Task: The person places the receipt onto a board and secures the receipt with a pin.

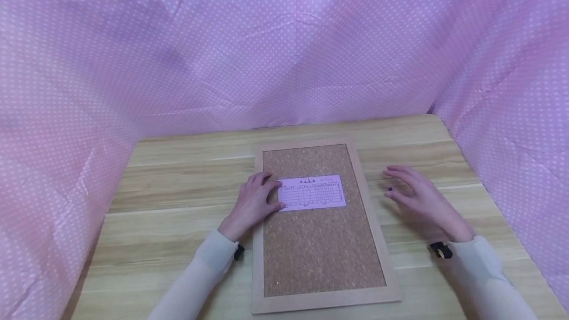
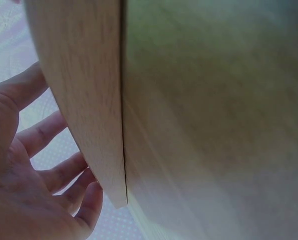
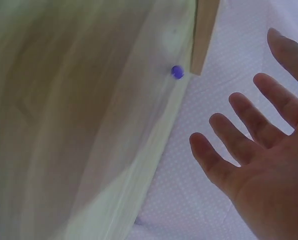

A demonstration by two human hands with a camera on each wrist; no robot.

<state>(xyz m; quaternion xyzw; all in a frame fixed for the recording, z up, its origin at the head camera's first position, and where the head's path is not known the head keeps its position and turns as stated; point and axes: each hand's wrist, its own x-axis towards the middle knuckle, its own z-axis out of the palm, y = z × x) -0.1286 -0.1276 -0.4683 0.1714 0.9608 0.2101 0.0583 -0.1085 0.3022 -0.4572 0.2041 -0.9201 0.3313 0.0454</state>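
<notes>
A cork board (image 1: 324,251) in a light wooden frame lies lengthwise on the table. Across its upper half is a printed paper form (image 1: 311,192), looking like a receipt slip. My left hand (image 1: 255,199) rests over the board's left edge, thumb and fingertips touching the form's left end. Seen from the left wrist, its fingers (image 2: 41,135) are spread beside the wooden frame (image 2: 84,75). To the right of the board, my right hand (image 1: 418,196) hovers with fingers apart, holding nothing. Close by its thumb lies a small purple push pin (image 1: 390,189), also on the tabletop in the right wrist view.
The wood-grain table (image 1: 178,201) extends on both sides of the board. Pink dotted cloth (image 1: 284,63) hangs behind it and along both sides. A tiny bright speck (image 1: 277,283) shows near the cork's lower left corner.
</notes>
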